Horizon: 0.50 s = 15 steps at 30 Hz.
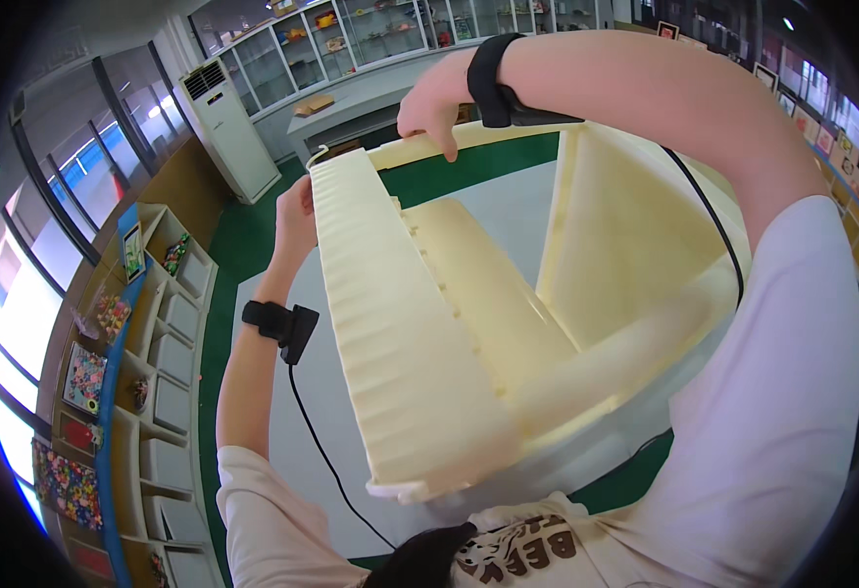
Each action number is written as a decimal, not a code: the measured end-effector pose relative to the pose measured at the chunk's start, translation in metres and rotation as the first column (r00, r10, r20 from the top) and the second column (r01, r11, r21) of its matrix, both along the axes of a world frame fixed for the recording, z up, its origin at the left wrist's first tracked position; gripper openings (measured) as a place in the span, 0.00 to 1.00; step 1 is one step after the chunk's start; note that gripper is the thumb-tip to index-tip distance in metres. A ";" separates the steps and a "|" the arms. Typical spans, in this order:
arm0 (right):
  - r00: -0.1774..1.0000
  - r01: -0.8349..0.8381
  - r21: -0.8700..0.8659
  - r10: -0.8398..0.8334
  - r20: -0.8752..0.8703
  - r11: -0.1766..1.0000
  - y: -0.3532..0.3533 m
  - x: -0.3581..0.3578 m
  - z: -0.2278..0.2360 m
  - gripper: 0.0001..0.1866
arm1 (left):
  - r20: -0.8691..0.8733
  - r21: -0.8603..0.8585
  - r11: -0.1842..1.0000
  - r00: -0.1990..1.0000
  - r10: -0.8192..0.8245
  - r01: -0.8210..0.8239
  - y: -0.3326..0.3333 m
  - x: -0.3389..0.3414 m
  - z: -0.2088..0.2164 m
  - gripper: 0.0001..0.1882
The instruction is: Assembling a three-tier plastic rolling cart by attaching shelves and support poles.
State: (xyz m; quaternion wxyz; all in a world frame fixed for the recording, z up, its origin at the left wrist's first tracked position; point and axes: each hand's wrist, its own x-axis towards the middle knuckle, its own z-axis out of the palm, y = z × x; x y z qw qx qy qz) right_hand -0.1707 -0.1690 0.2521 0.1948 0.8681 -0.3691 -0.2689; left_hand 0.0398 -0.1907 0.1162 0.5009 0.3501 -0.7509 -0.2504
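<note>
The left hand is holding the far left edge of a big cream frame; its grip is curling round the edge, and some fingers are hiding behind it. The right hand is reaching over the top, and its grip is bending over the far rim, with one finger hanging down the near side. I cannot tell how tightly it is squeezing. Near the left hand, a little curved hook is sticking up from the corner. The frame is sitting between the two arms, close to the person's tummy, over a pale table; I cannot see if it is touching. Both hands seem to be busy steadying the frame. Turning or shifting it would be calling for both hands moving together, because it is so big, and for minding the black cord that is running across its right side. Farther out, green floor is showing, and shelves are standing on the left.
</note>
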 end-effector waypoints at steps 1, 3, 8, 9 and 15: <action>0.998 0.055 0.043 -0.055 -0.011 0.998 -0.009 -0.001 -0.007 0.26 | -0.082 0.068 0.998 0.997 -0.007 0.012 -0.001 -0.001 0.000 0.11; 0.998 0.009 0.137 -0.017 0.053 0.991 -0.025 -0.006 -0.019 0.25 | -0.103 0.114 0.993 0.995 0.002 0.009 -0.001 0.000 -0.002 0.11; 0.890 0.012 0.384 -0.185 0.417 0.923 -0.027 -0.014 -0.041 0.19 | -0.034 0.102 0.995 0.999 0.018 -0.014 -0.006 0.010 -0.008 0.11; 0.892 -0.019 0.373 -0.152 0.425 0.928 -0.028 -0.014 -0.042 0.16 | -0.028 0.100 0.995 0.999 0.024 -0.021 -0.006 0.011 -0.009 0.12; 0.884 -0.040 0.339 -0.125 0.450 0.940 -0.025 -0.018 -0.044 0.15 | 0.008 0.098 0.994 0.999 0.047 -0.048 -0.008 0.013 -0.006 0.12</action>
